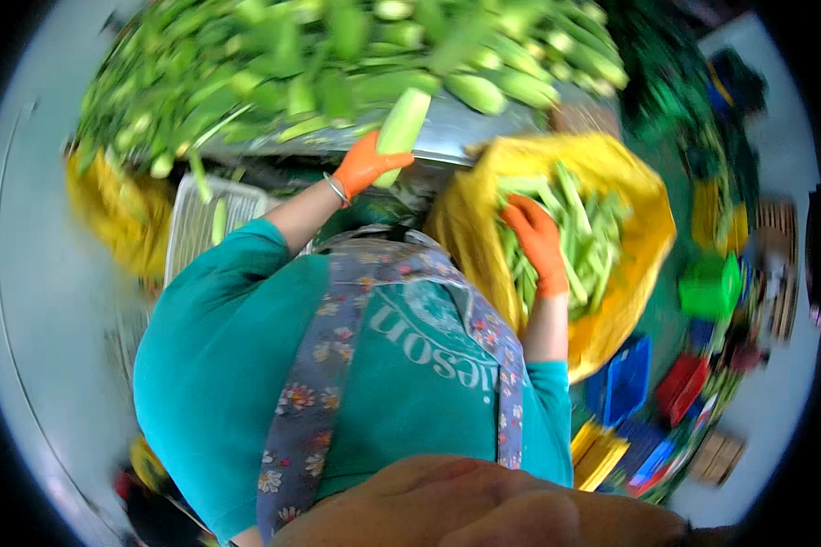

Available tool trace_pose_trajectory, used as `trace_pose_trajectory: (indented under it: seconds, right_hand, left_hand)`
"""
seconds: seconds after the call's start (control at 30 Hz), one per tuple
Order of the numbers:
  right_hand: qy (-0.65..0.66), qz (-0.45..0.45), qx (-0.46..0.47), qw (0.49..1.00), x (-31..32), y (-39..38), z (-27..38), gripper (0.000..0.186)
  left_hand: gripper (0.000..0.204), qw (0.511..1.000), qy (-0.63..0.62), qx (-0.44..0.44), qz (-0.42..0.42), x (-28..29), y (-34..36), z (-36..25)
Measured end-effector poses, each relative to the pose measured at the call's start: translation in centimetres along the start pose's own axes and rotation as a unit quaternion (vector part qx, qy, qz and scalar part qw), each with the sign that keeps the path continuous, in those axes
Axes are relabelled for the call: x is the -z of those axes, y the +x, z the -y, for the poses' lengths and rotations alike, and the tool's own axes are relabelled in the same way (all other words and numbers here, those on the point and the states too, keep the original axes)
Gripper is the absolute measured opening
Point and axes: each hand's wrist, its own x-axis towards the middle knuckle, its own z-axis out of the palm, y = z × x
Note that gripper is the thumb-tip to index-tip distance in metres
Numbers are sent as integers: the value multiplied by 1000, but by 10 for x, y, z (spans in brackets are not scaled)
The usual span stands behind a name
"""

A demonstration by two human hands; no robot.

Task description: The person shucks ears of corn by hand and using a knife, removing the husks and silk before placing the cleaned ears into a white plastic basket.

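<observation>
My left hand (365, 169), in an orange glove with a bracelet at the wrist, grips a pale green ear of corn (405, 118) by its lower end. The ear is tilted up at the near edge of a metal table (438, 139). To the right, my right hand (538, 242), also gloved in orange, is inside the mouth of a yellow sack (643, 214). Green corn husks (593, 246) lie in the sack around it. Its fingers are bent together and point down and left; whatever they hold, if anything, is hidden.
Many green ears of corn (474, 91) are heaped across the table, blurred by motion. A white crate (184, 214) and another yellow sack (119, 219) stand at the left. Blue (631, 378), green (711, 285) and red (681, 387) containers are on the right.
</observation>
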Motion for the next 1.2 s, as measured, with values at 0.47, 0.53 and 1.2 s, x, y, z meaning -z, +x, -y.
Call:
trace_pose_trajectory:
  seconds: [0.47, 0.53, 1.2]
  right_hand:
    - [-140, -99, 101, 980, 10, 285, -45, 58]
    - [-150, -118, 58, 980, -27, 307, -39, 61]
    - [502, -141, -165, 837, -84, 292, 55, 38]
  left_hand:
    - [76, 758, 137, 392, -503, 243, -217, 306]
    - [71, 757, 134, 436, -468, 272, -239, 302]
    - [55, 983, 178, -46, -22, 178, -68, 154]
